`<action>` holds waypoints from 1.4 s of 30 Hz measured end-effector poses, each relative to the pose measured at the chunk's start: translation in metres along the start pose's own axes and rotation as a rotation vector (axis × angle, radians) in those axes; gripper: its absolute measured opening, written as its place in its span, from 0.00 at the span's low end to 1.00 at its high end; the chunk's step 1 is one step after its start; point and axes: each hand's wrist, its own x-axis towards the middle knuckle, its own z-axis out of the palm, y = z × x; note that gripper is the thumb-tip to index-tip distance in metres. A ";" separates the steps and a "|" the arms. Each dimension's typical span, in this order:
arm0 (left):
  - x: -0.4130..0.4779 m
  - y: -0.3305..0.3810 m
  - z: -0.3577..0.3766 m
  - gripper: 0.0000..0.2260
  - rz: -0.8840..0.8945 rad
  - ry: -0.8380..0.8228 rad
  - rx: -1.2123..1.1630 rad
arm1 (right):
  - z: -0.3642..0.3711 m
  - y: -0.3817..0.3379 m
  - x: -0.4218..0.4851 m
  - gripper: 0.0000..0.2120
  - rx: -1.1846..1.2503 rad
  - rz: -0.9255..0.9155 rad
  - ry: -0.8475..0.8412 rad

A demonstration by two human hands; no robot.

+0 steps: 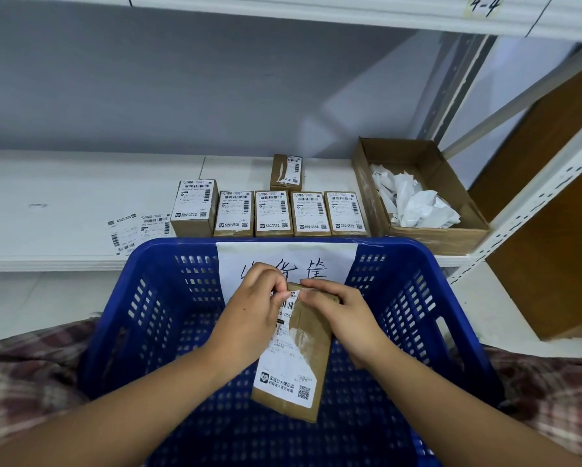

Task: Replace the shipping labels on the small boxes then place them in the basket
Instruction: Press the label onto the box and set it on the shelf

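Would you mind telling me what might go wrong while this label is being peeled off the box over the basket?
1. The label already looks torn midway, so the left hand, pinching its top corner, may rip it, leaving scraps on the small box.
2. The right hand holds the box only near its top end; a hard pull might drop it, unrelabelled, into the basket below.

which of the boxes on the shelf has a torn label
The lone small box behind the row of five; its label is partly torn away, theirs are whole.
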 end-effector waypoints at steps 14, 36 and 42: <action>-0.001 0.004 -0.002 0.09 -0.024 -0.006 -0.091 | -0.005 0.000 0.004 0.10 0.117 0.072 -0.067; 0.005 -0.003 -0.004 0.10 0.340 0.053 0.279 | -0.011 -0.012 0.008 0.13 0.167 0.127 0.019; 0.004 -0.007 -0.001 0.01 0.415 0.048 0.299 | -0.012 -0.010 0.010 0.13 0.191 0.130 0.064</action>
